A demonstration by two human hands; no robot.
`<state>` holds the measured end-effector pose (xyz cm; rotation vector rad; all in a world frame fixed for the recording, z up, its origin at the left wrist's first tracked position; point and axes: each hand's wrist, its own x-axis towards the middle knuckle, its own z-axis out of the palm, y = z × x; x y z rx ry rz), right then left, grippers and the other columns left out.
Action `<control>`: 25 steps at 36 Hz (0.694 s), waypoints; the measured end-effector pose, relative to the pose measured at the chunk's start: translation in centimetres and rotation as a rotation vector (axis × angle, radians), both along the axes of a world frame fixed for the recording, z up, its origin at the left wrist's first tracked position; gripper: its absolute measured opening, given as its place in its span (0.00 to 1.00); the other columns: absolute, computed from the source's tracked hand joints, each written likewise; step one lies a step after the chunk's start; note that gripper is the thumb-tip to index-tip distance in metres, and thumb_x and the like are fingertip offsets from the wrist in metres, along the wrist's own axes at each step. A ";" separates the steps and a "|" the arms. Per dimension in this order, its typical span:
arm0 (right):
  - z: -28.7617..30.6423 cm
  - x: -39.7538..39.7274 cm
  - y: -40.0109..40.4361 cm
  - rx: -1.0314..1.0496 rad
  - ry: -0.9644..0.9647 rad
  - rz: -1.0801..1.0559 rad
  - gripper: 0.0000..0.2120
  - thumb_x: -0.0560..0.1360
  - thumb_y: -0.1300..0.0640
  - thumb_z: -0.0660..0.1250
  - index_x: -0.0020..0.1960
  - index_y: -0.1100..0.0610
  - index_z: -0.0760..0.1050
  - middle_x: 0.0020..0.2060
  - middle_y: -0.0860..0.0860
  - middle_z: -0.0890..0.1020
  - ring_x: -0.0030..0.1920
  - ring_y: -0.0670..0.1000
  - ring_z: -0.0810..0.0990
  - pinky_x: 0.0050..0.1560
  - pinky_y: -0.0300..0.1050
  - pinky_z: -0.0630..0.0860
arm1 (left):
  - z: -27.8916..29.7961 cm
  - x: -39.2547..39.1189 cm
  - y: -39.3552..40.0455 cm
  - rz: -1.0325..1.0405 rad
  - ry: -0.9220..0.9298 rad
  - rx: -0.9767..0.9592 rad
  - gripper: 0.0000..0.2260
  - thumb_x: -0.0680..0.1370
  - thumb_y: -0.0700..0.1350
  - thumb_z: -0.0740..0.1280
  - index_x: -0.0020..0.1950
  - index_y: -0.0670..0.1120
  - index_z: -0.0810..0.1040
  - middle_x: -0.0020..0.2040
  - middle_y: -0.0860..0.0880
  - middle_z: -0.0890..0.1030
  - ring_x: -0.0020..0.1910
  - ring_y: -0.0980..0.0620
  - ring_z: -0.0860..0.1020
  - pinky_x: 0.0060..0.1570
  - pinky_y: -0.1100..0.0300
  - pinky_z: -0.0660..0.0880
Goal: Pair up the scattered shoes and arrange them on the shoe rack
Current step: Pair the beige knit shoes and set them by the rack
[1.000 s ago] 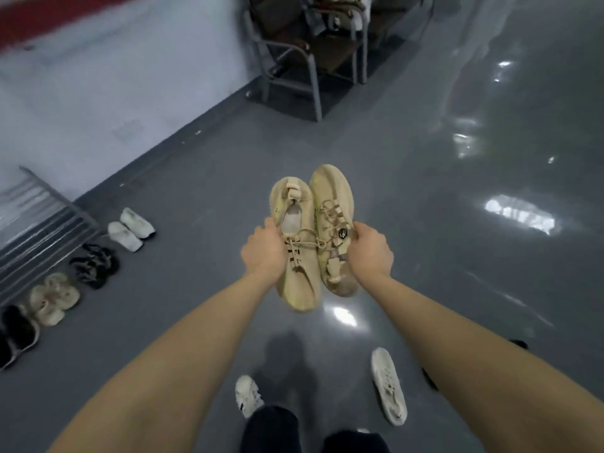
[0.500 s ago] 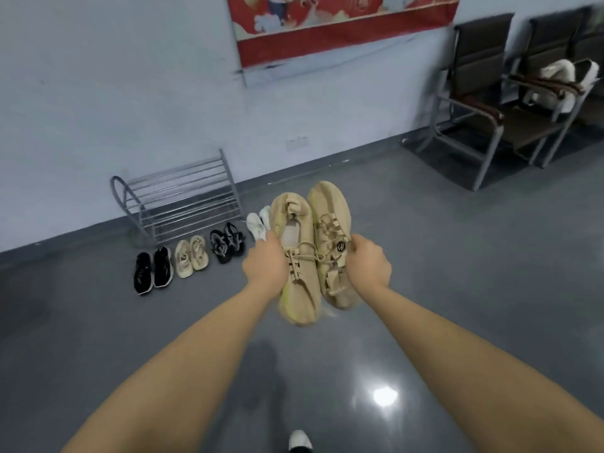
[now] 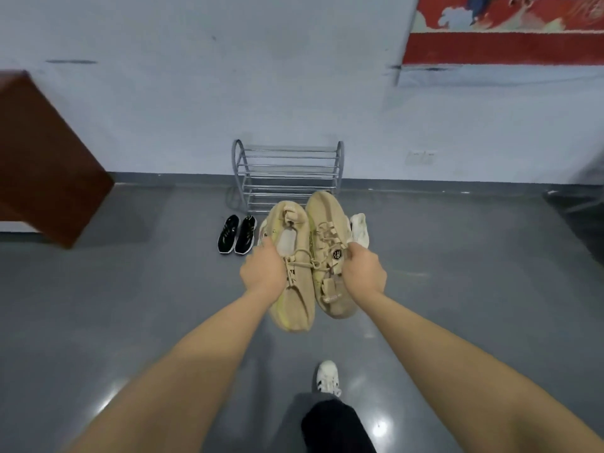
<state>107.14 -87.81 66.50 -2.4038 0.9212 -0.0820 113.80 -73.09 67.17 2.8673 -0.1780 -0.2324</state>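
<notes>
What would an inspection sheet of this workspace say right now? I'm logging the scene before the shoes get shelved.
Surface: glossy grey floor with light glare.
Job's things: two tan shoes held side by side in the air; metal rack against the wall, no shoes seen on its shelves; black pair on the floor before the rack; white shoe partly hidden behind the tan ones.
Clutter: nothing seen.
Grippers: left hand grips the left tan shoe, right hand grips the right one.
Cables: nothing seen.
Surroundings: brown furniture at left, red banner on the wall, the person's own white shoe below.
</notes>
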 end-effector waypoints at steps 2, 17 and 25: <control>-0.5 3.2 0.7 -0.009 0.015 0.060 0.08 0.74 0.67 0.53 0.40 0.57 0.66 0.33 0.50 0.71 0.38 0.56 0.71 0.38 0.44 0.66 | -0.4 2.4 0.7 0.024 0.003 0.035 0.13 0.79 0.36 0.54 0.63 0.41 0.66 0.57 0.41 0.75 0.53 0.42 0.75 0.42 0.53 0.68; -2.1 25.7 4.1 -0.146 0.009 0.360 0.11 0.73 0.67 0.55 0.51 0.60 0.72 0.49 0.56 0.79 0.50 0.59 0.77 0.48 0.50 0.69 | -0.9 22.5 4.1 0.103 0.012 0.239 0.11 0.78 0.38 0.58 0.61 0.41 0.65 0.56 0.42 0.76 0.53 0.44 0.76 0.42 0.57 0.67; -3.6 33.4 9.1 -0.246 0.039 0.434 0.12 0.73 0.67 0.55 0.53 0.59 0.71 0.51 0.54 0.78 0.51 0.58 0.77 0.51 0.50 0.67 | -2.4 29.4 9.5 0.105 0.026 0.247 0.11 0.78 0.38 0.60 0.59 0.41 0.65 0.55 0.42 0.76 0.51 0.45 0.77 0.40 0.58 0.67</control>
